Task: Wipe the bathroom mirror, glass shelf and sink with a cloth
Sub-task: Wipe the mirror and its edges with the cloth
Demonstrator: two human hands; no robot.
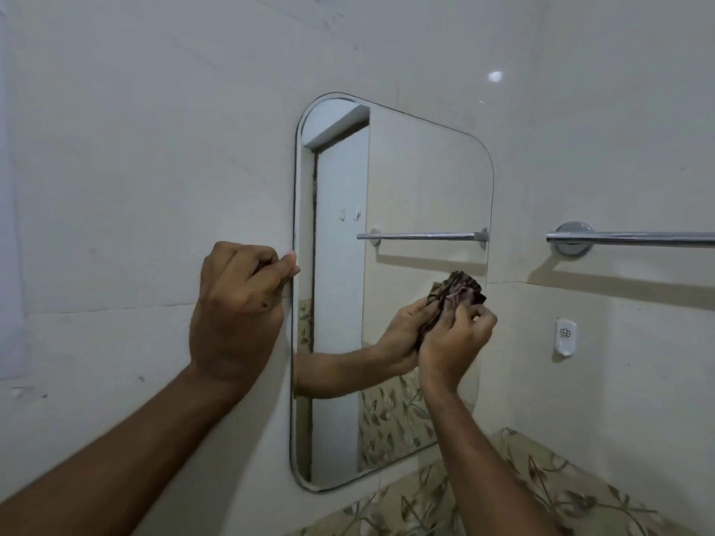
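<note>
- My right hand [454, 342] bunches the cloth [460, 292] against the mirror [418, 179], low on its right side.
- My left hand [236, 307] pinches the mirror's left edge with curled fingers.
- A rail [634, 238] hangs on the wall to the right.

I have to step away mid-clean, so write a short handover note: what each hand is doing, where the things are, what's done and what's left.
Left hand: fingers curled, thumb and fingertips on the mirror's left edge, steadying it.
Right hand: grips a crumpled dark patterned cloth, pressed against the glass at the mirror's right side, just below the reflected towel bar.
Done: cannot be judged; the glass shows no clear streaks or wet marks.
Left: finish the mirror, then the glass shelf and sink, neither of which is in view.
Nearby: chrome towel bar on the wall to the right.
</note>
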